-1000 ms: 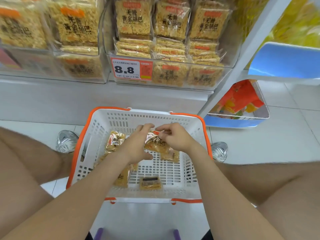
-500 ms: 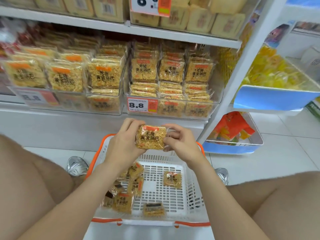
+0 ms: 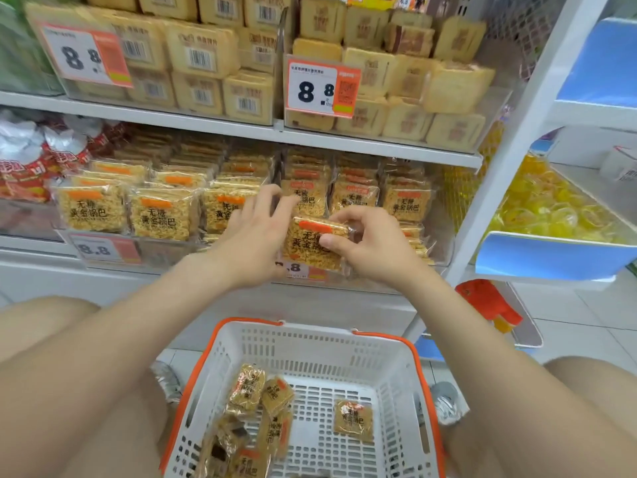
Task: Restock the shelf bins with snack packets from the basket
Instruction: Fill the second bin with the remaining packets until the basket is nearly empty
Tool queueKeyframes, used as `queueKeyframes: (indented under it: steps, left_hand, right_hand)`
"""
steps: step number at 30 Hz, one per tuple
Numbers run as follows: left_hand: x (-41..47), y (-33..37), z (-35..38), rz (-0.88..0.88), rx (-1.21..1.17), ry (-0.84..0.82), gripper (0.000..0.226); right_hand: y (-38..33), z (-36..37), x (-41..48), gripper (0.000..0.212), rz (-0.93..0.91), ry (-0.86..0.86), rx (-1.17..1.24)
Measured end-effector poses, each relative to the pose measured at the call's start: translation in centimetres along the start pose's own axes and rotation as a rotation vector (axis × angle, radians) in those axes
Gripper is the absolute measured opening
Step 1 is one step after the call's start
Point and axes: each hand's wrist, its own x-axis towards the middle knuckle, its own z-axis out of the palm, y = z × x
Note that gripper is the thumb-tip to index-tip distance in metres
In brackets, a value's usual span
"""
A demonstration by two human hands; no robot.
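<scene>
Placement is judged in hand: snack packet (image 3: 315, 244) is pinched by right hand (image 3: 370, 246), steadied by straight-fingered left hand (image 3: 253, 239), at front edge of shelf bin (image 3: 435, 251); insertion behind the front row is required.

lower bin (image 3: 444, 236): crammed with upright rice-cracker packets (image 3: 406, 201) | overhead: shelf board (image 3: 344, 139) leaves only a narrow slot above their tops | right: white upright (image 3: 510, 160) walls it off | front: held packet (image 3: 310, 244) covers bin middle | basket (image 3: 389, 367): top open, floor partly bare
</scene>
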Motion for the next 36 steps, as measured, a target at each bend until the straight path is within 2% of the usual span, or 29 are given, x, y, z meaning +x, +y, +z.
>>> queueKeyframes:
  steps: [3,7,15,19,23,27,30,32,34,36]
  left_hand:
    - [1.6,-0.6,-0.9,-0.034,0.054,-0.090,0.134]
    - [1.9,-0.7,0.5,-0.144,0.088,-0.103,0.131]
    - [3.6,-0.5,2.1,-0.158,0.347,-0.348,0.084]
    - [3.8,-0.6,2.3,-0.148,0.384,-0.424,0.066]
    - [3.8,-0.4,2.1,-0.153,0.360,-0.397,0.060]
    - [3.7,-0.5,1.5,-0.152,0.319,-0.341,0.059]
    - [3.4,-0.5,1.5,-0.144,0.331,-0.353,0.067]
    - [3.3,-0.2,1.6,-0.135,0.322,-0.354,0.069]
    - [3.0,0.0,1.5,-0.131,0.301,-0.332,0.067]
    - [2.6,0.2,1.3,-0.120,0.284,-0.274,0.063]
  right_hand:
    - [-0.4,-0.7,2.5,0.035,-0.038,0.046,-0.143]
    - [0.3,-0.5,5.9,0.030,-0.040,0.118,-0.253]
    - [2.3,3.1,7.9,0.036,-0.003,0.194,-0.238]
    - [0.9,3.8,9.1,0.041,-0.050,0.205,-0.208]
    - [0.7,4.5,9.4,0.036,-0.080,0.239,-0.324]
    - [0.9,5.0,9.3,0.033,-0.060,0.214,-0.288]
    - [1.2,5.2,8.9,0.041,-0.063,0.128,-0.267]
    - [1.6,5.0,8.9,0.048,-0.076,0.127,-0.351]
    - [1.7,4.9,8.6,0.054,-0.071,0.131,-0.416]
    - [1.6,5.0,8.0,0.057,-0.056,0.130,-0.380]
